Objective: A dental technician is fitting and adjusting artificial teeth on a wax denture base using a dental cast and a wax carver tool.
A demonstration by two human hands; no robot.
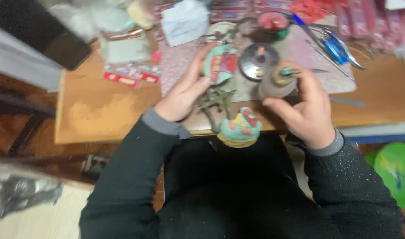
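Worktop: wooden, carrying a patterned mat, packets and clutter at the back, with scissors lying at the right rear.

Left hand: closing around a teal and red painted figure, thumb below, fingers behind it; holding it just above the worktop's near half.

Right hand: gripping a small grey bottle tilted towards the left hand, nozzle end up.

Second painted figure: sitting at the worktop's front edge, between the two hands, touching neither.

Handling, as judged: the figure is looking light, rigid and chip-prone, its paint possibly wet; best gripped by back and base. The bottle is looking light and squeezable.

Round dark dish: sitting just behind the bottle.
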